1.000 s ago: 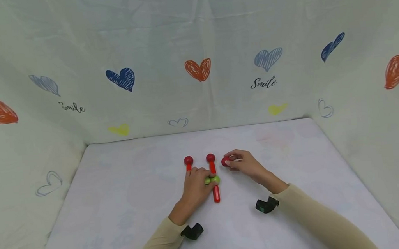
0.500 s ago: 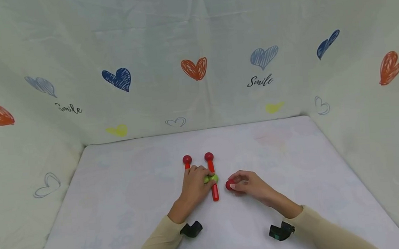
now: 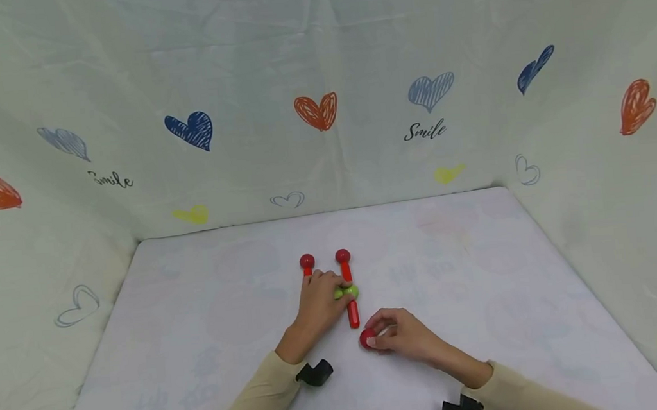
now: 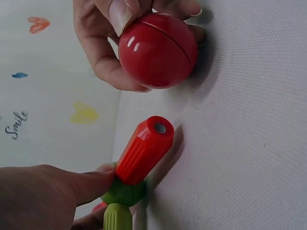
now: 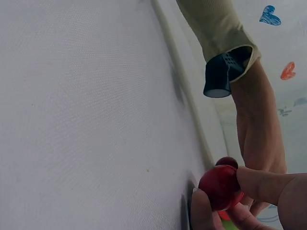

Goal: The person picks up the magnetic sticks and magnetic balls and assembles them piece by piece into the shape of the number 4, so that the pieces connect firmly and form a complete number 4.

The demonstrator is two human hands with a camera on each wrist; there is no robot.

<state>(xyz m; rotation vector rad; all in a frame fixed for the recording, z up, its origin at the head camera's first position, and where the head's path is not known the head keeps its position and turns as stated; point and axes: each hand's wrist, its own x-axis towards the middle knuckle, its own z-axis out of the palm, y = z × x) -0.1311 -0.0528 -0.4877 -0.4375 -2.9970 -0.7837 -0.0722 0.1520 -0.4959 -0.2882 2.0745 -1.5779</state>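
Observation:
My left hand pinches a green ball in a flat build of rods and balls. A red rod points from that ball toward me; its free end shows a metal tip in the left wrist view. A green rod runs from the ball under my palm, which hides part of the build. At the far ends of two red rods sit red balls. My right hand grips a loose red ball between thumb and fingers, just off the near rod's tip with a gap between them.
The build lies on a white-covered table. A pale curtain printed with hearts stands behind it and along both sides. Dark wrist cameras hang under both sleeves, close over the table.
My right hand has carried the red ball from beside the far right ball toward me, then left to the near rod's end. My left hand keeps its hold on the build.

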